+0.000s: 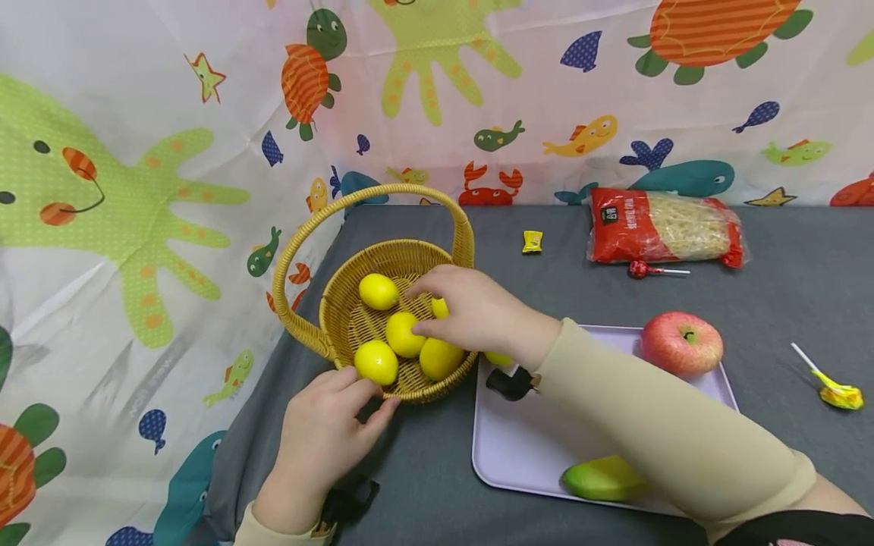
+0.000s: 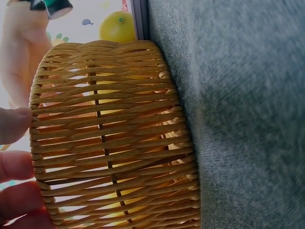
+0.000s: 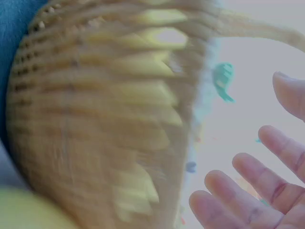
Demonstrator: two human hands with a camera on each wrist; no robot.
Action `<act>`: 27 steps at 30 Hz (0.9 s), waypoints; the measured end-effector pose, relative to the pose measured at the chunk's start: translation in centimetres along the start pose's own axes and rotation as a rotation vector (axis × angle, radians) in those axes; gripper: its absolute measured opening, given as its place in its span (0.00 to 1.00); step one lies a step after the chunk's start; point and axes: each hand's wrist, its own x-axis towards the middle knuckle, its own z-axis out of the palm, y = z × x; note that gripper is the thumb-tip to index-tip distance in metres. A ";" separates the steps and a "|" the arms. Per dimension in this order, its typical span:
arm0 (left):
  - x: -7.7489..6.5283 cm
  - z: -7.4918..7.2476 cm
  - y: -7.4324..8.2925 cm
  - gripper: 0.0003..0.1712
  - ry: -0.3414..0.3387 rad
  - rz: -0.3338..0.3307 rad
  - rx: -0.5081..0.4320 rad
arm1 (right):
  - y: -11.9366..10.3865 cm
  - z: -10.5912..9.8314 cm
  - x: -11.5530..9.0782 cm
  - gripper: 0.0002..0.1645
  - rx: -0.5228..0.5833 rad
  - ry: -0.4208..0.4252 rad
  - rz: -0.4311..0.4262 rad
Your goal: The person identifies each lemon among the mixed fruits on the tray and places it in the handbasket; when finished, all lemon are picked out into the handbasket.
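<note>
A round woven wicker basket (image 1: 328,303) with a tall arched handle stands on the grey cloth at the left, and several yellow lemons (image 1: 376,362) lie inside. My left hand (image 1: 334,432) holds its near rim; in the left wrist view the thumb (image 2: 16,121) and fingers meet the rim's edge. Over the basket's right side hovers my right hand (image 1: 478,311), partly covering one lemon. The right wrist view shows its fingers (image 3: 252,174) spread apart with nothing between them. Another lemon (image 1: 498,358) sits at the tray's upper left corner, mostly hidden by the right wrist.
Right of the basket lies a lilac tray (image 1: 519,455), bearing a red apple (image 1: 681,343) and a green-yellow fruit (image 1: 601,479). Behind are a yellow wrapped candy (image 1: 532,241), a red lollipop (image 1: 642,270) and a noodle bag (image 1: 665,227). A yellow lollipop (image 1: 840,394) lies far right.
</note>
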 end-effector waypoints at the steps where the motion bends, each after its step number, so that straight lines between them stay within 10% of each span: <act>1: 0.0 0.0 0.0 0.10 -0.001 -0.001 -0.001 | 0.4 -0.7 -0.6 0.28 0.021 0.018 0.012; 15: 0.2 -0.2 0.1 0.10 0.007 0.011 0.027 | 7.5 -2.1 -5.9 0.26 0.130 -0.008 0.416; 27: 0.1 -0.2 0.2 0.10 -0.035 -0.020 -0.002 | 8.6 0.6 -5.4 0.33 0.226 -0.094 0.352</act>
